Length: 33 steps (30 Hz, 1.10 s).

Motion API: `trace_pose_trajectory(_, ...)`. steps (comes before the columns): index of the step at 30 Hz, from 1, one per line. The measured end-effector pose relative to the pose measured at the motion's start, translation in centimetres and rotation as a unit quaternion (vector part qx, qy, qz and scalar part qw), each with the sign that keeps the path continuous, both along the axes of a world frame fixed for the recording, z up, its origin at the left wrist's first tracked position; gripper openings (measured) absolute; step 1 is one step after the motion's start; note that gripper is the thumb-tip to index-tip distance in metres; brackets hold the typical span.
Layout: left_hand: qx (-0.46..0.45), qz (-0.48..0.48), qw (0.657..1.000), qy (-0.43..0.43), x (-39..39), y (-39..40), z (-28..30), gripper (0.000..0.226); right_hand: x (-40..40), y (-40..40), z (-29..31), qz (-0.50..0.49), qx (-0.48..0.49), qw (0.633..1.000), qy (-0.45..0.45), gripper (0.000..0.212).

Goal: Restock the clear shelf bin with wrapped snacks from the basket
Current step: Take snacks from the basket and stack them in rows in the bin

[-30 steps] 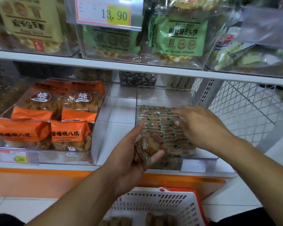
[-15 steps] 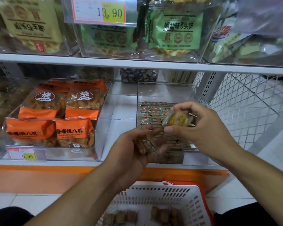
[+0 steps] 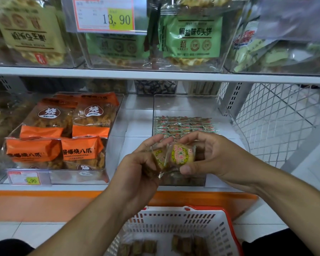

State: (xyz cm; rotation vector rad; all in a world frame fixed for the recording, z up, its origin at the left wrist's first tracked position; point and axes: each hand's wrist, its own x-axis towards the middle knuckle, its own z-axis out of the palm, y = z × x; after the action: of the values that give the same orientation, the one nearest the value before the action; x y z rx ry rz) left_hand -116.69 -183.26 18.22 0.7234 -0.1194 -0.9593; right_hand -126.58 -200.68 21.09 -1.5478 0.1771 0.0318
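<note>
Both hands clamped small, light, crinkly clear-wrapped yellow snacks [image 3: 182, 154]: right hand [image 3: 216, 156] pinched 1 by its edges, left hand [image 3: 140, 163] gripped several.

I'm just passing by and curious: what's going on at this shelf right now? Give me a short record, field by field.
place: shop shelf with clear bins
left hand: holds a few wrapped snacks
right hand: pinches one wrapped snack with a yellow round label
clear shelf bin: partly filled, rows of small wrapped snacks across its middle, bare at the back
basket: white with a red rim, below the hands, a few brown snacks left in it
neighbour bin: orange snack bags
price tags: 13.90 above, 9.90 lower left
</note>
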Motion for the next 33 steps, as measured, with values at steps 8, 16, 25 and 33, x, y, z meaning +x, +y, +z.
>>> trace_pose_trajectory(8,-0.011,0.016,1.0,-0.002,0.1,-0.2,-0.1,0.07,0.0,0.5,0.0,-0.037,-0.017,0.999,-0.031,0.05)
trace_pose_trajectory(16,0.021,0.069,0.997,-0.036,0.2,-0.4,-0.3,0.058,0.4,0.9,-0.3,-0.177,0.192,0.965,-0.036,0.053)
trace_pose_trajectory(25,0.012,0.084,0.991,-0.104,0.3,0.1,0.0,0.058,0.2,2.5,-0.1,-0.128,0.234,0.963,0.04,0.045)
trace_pose_trajectory(33,-0.024,0.06,0.99,-0.128,0.5,0.5,0.6,0.06,0.5,3.1,-0.5,-0.058,0.303,0.945,0.105,0.021)
